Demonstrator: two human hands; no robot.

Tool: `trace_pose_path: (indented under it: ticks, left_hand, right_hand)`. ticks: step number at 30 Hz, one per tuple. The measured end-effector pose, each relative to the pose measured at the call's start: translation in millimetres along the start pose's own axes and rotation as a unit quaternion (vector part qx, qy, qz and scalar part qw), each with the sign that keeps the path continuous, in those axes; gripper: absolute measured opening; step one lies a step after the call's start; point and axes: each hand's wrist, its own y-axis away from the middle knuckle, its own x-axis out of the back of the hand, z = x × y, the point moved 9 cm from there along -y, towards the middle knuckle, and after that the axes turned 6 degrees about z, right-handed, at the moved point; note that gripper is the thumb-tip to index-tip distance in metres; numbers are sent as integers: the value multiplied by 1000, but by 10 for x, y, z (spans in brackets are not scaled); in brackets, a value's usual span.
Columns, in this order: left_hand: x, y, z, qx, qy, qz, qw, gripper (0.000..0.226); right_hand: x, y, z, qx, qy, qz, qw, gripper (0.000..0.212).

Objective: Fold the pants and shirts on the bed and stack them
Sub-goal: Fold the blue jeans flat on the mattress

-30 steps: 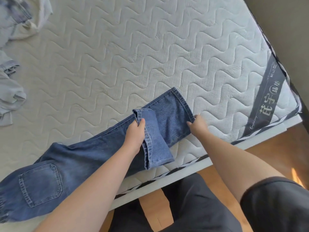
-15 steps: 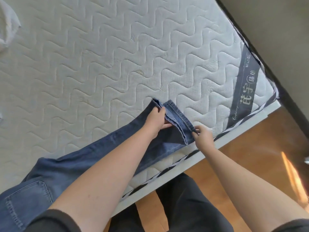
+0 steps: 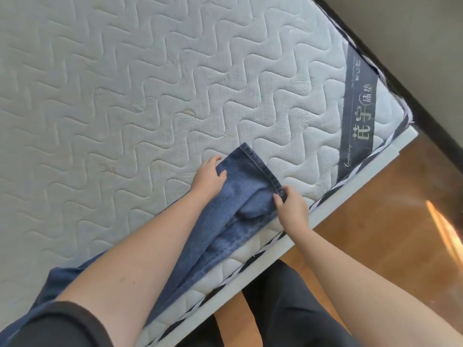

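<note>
Jeans [image 3: 240, 196] leg ends now aligned flat

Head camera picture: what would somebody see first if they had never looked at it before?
Probably the blue jeans, lying along the near edge of the white quilted mattress. The left hand and right hand each grip a corner of the leg end. Next, the dark label with pale writing at the mattress's right corner.
</note>
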Motion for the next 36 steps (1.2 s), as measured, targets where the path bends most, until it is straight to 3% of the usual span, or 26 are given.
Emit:
trace_pose_path:
  ticks: [4, 7, 12, 14, 17, 21, 24, 28, 31, 34, 36]
  left_hand:
    - [-161, -182, 50, 8, -28, -46, 999, 60]
    - [-285, -304, 95, 8, -48, -66, 997, 66]
    - [-317, -517, 111, 10, -130, -61, 990, 67]
    - [-358, -563, 125, 18, -121, -81, 989, 63]
    - [-429, -551, 241, -16, -115, -103, 988, 39]
    - [-310, -509, 413, -59, -38, -69, 995, 19]
    - [-147, -619, 585, -109, -45, -81, 990, 22]
    - [-103, -871, 959, -150, -58, -98, 982, 30]
    - [-132, -1019, 1101, -121, -44, -66, 989, 34]
    - [-35, -1037, 958, -91, -35, -7, 995, 41]
    - [44, -934, 741, -97, -30, 6, 995, 39]
  right_hand:
    - [308, 8, 27, 41, -112, 41, 992, 12]
    - [305, -34, 230, 28, -108, 39, 993, 12]
    - [-16, -192, 568, -59, -73, -2, 996, 50]
    - [-115, -239, 617, -87, -68, -25, 994, 55]
    - [-213, -263, 512, -68, -10, -79, 995, 41]
    - [-17, -217, 317, -26, -54, -77, 995, 35]
    - [231, -221, 199, 2, -119, -61, 991, 30]
    - [477, -477, 87, 32, -67, -11, 997, 31]
    - [486, -809, 159, -21, -101, 31, 994, 25]
    - [336, -889, 363, -130, -145, 57, 979, 52]
    - [179, -711, 474, -178, -171, 77, 966, 53]
